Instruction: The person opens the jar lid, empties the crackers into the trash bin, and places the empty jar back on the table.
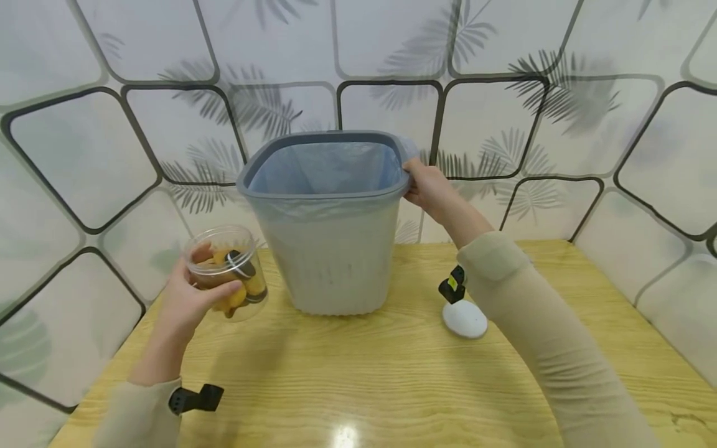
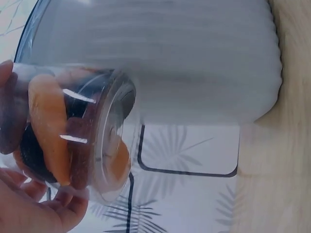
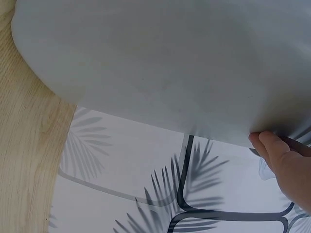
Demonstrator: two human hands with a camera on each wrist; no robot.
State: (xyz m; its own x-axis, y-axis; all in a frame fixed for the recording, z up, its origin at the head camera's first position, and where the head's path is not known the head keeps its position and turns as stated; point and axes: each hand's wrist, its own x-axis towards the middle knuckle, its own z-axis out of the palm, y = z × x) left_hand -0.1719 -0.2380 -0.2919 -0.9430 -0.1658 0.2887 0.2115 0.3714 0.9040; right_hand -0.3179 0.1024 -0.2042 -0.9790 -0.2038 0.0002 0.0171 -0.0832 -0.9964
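Observation:
My left hand (image 1: 182, 305) grips a clear round plastic jar (image 1: 218, 269) to the left of the bin. Orange and dark pieces (image 2: 48, 126) lie inside it; I cannot tell their kind. No lid is on the jar, and in the head view its mouth faces up. A whitish trash bin (image 1: 330, 255) with a grey-blue rim stands upright on the table, lined with a thin plastic bag (image 1: 325, 165). Fingers of my right hand (image 1: 431, 193) grip the rim at the bin's right side. In the right wrist view, those fingers (image 3: 277, 145) touch the bin wall (image 3: 146, 82).
On the wooden table (image 1: 336, 367), a flat white round object (image 1: 465, 319) lies right of the bin, near my right sleeve. Patterned panels (image 1: 386, 106) with leaf prints stand behind the bin and along both sides. Each wrist carries a small black camera (image 1: 196, 398).

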